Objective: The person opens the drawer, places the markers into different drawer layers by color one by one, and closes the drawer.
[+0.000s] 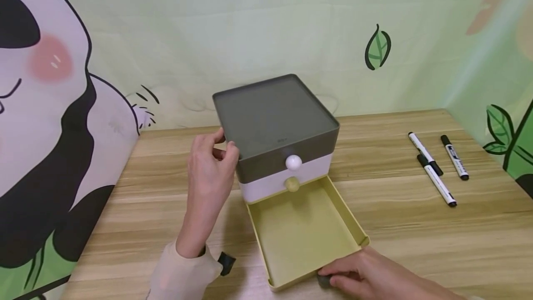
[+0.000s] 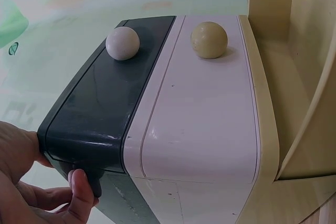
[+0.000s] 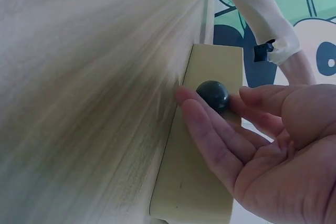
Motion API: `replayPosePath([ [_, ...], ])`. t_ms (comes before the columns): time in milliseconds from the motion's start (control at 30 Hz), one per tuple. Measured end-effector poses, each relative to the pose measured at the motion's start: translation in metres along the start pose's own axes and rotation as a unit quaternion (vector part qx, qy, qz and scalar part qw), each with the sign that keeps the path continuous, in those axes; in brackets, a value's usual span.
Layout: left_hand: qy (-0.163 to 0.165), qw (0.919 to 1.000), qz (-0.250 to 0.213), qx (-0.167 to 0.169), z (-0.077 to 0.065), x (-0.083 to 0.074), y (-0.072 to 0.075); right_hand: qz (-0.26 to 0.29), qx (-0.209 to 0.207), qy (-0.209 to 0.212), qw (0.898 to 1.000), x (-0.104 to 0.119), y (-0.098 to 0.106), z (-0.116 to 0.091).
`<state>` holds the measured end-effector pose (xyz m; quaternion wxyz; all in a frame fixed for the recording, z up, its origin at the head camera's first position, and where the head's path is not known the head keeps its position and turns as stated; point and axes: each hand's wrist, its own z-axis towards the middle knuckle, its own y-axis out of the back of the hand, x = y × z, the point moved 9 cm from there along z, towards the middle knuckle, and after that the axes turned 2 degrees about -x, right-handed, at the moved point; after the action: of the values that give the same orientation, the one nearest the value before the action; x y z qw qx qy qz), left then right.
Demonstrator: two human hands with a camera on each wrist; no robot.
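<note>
A small stacked drawer box [image 1: 287, 170] stands mid-table, dark grey on top and white below. Its yellow bottom drawer [image 1: 308, 226] is pulled far out toward me. The upper drawers are closed; one has a white knob [image 2: 123, 43], the other a yellow knob [image 2: 209, 40]. My left hand [image 1: 210, 165] grips the box's upper left edge near the front corner, thumb and bent fingers against the dark shell. At the yellow drawer's front, my right hand [image 1: 362, 272] has its fingers and thumb curved around a dark round knob [image 3: 212, 96].
To the right on the wooden table [image 1: 387, 152] lie a white marker [image 1: 424, 153], a second marker [image 1: 437, 180] touching or close to it, and a third marker [image 1: 455, 157] apart. A printed cloth [image 1: 250, 36] with a panda hangs behind.
</note>
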<state>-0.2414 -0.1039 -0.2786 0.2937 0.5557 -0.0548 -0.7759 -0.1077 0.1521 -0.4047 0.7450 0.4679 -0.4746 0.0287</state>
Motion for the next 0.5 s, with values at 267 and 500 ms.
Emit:
replayPosePath([
  [267, -0.004, 1.0, -0.005, -0.008, 0.001, 0.001, 0.0, 0.073, 0.018, -0.122, 0.99, -0.007, 0.012, -0.006],
  [500, -0.006, 0.9999, -0.006, -0.007, 0.001, 0.0, 0.0, 0.059, -0.045, -0.148, 0.986, -0.01, 0.045, -0.013],
])
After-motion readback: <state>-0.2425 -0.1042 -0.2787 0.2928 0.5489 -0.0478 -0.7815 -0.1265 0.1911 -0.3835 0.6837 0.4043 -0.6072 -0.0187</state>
